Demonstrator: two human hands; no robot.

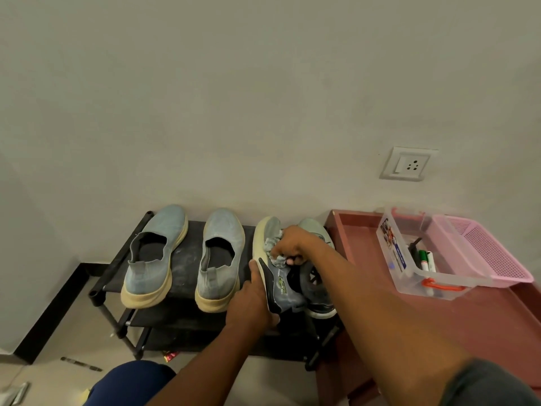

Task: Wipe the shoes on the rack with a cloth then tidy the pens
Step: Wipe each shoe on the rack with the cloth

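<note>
A yellow-green logo marks the side of the grey sneaker (282, 284), but its letters are too blurred to read. The label on the clear plastic box (393, 250) carries print too small to make out.

Both bare forearms reach forward and down, the right crossing higher than the left. The left hand (252, 297) grips the side of a tilted shoe (279, 284), thumb along its sole, while the right hand (292, 243) clutches a crumpled cloth (276, 257) against it.
</note>
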